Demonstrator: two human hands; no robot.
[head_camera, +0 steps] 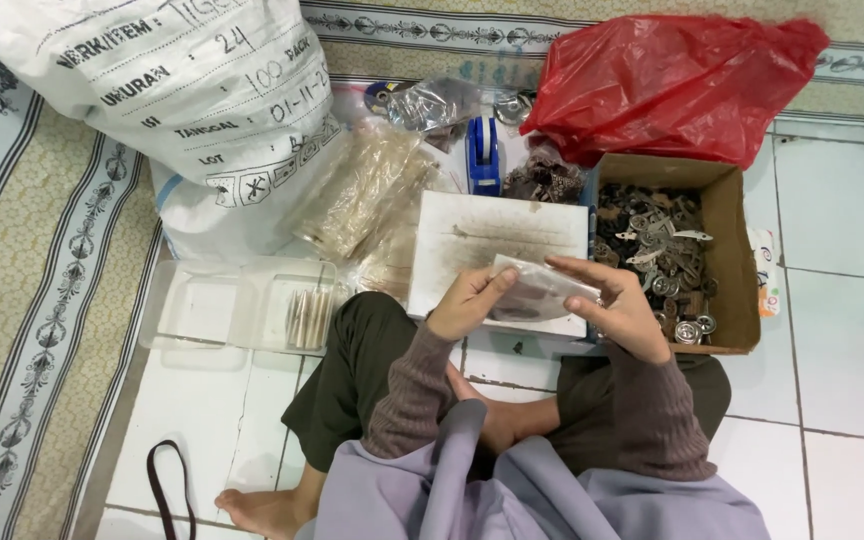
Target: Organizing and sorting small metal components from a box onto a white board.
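I sit cross-legged on a tiled floor. My left hand and my right hand together hold a small clear plastic bag with something dark inside, each pinching one side of it. The bag hovers over a white flat box lid lying in front of my knees. Right beside my right hand stands an open cardboard box filled with several small dark and silvery metal pieces.
A large white printed sack lies at the back left, a red plastic bag at the back right. A clear plastic tray holds thin sticks. Bundles of clear sleeves, a blue tape dispenser and a patterned mat are around.
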